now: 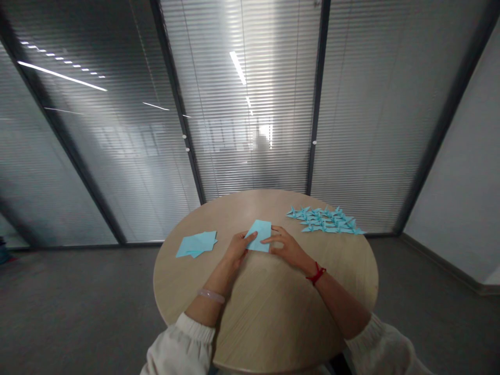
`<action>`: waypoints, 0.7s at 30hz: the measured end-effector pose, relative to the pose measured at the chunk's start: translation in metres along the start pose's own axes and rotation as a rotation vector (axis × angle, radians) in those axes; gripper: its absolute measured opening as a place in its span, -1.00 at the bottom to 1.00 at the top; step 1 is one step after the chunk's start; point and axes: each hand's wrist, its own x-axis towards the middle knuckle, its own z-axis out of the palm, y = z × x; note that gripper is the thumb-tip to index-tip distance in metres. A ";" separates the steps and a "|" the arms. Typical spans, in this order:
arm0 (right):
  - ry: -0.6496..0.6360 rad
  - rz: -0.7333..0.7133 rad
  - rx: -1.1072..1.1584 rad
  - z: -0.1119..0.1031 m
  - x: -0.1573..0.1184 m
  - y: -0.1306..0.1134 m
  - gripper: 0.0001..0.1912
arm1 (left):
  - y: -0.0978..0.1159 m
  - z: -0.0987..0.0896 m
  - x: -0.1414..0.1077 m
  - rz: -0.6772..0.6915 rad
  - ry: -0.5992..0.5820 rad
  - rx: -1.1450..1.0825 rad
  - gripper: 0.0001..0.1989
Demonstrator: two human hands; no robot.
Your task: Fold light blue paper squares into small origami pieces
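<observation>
A light blue piece of paper [260,234] is held between both hands above the middle of the round wooden table [273,312]. My left hand [237,247] grips its left edge, the thumb lying on top. On the right side, my right hand [287,246] holds the paper's edge, with fingers on and behind it. Several light blue sheets [197,244] lie loosely stacked to the left of my left hand. Rows of folded blue paper cranes [326,220] stand at the table's back right, beyond my right hand.
Behind the table rise glass panels with blinds [250,166], divided by dark frames. A white wall [457,208] stands at the right. Grey floor [89,307] surrounds the table, and a small dark object [3,251] sits at the far left edge.
</observation>
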 end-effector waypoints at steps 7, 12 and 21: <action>0.010 0.004 0.014 -0.002 0.002 -0.001 -0.81 | 0.001 0.002 -0.003 0.007 -0.019 0.022 -0.69; 0.017 -0.024 0.047 -0.003 0.002 -0.002 -0.80 | 0.002 0.003 -0.004 -0.019 -0.053 -0.010 -0.70; -0.033 -0.064 0.068 -0.004 0.001 0.001 -0.77 | -0.001 0.001 -0.002 -0.132 -0.099 -0.088 -0.86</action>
